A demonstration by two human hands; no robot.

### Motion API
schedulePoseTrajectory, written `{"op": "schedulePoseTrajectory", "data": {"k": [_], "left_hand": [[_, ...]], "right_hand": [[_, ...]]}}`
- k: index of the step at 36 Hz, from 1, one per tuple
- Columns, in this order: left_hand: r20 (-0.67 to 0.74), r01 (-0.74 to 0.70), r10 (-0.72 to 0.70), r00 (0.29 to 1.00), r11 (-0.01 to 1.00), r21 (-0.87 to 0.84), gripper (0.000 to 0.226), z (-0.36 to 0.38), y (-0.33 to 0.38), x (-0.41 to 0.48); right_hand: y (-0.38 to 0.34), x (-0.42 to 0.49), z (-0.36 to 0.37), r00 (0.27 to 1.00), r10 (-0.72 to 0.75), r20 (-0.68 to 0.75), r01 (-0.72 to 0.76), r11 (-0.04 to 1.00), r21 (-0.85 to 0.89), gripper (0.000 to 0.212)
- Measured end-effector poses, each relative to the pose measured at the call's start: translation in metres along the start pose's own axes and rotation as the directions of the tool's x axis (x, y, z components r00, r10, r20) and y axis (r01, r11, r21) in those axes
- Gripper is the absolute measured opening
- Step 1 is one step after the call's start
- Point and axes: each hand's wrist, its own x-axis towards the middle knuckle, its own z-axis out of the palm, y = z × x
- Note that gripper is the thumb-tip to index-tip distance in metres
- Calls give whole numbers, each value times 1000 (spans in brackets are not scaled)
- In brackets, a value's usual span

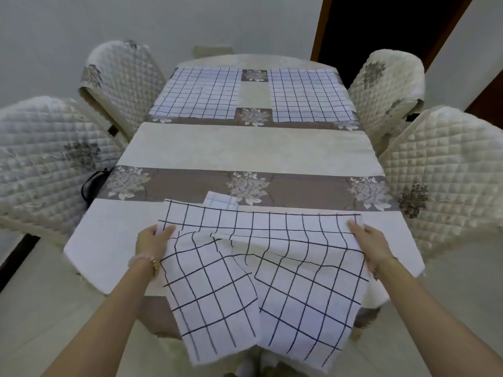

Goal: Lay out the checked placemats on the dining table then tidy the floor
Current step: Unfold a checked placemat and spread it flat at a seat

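Two white placemats with dark checks lie flat at the table's far end, one on the left [197,93] and one on the right [310,95]. At the near end I hold more checked placemats [261,270] that droop over the table's front edge. My left hand [153,240] pinches their left edge and my right hand [371,244] pinches the right edge. A small folded checked piece [220,201] peeks out behind them. The dining table [245,148] wears a cream cloth with grey floral bands.
Four quilted cream chairs flank the table, two on the left [49,161] [122,74] and two on the right [446,170] [386,77]. A dark doorway [386,25] opens at the back right. Pale floor tiles [46,317] show on both sides of my arms.
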Motion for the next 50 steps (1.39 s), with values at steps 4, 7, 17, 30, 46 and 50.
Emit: {"op": "schedulePoseTrajectory", "data": {"k": [4,7,17,30,46,50], "left_hand": [[-38,153,-154,987,988,-27,43,6,-21,5],[-66,228,-229,971,973,-27,36,7,-34,7],[221,388,-327,919,850,-355,68,-14,-50,2],[131,201,-166,977,922,-332,29,-26,-73,-26],[-43,-283,280,959,932,-228,47,-20,-6,-38],[54,-363,387,920,897,-253,43,4,18,-56]], "right_hand": [[15,0,-1,984,157,83,-167,977,133,42],[28,-9,-2,964,214,159,-233,966,114,50],[39,-28,2,971,131,199,-152,984,93,15],[34,-29,16,999,-35,17,36,999,-26,60],[38,-81,-54,952,-109,-288,174,962,211,39],[50,-112,-88,920,-75,-385,203,932,302,11]]}}
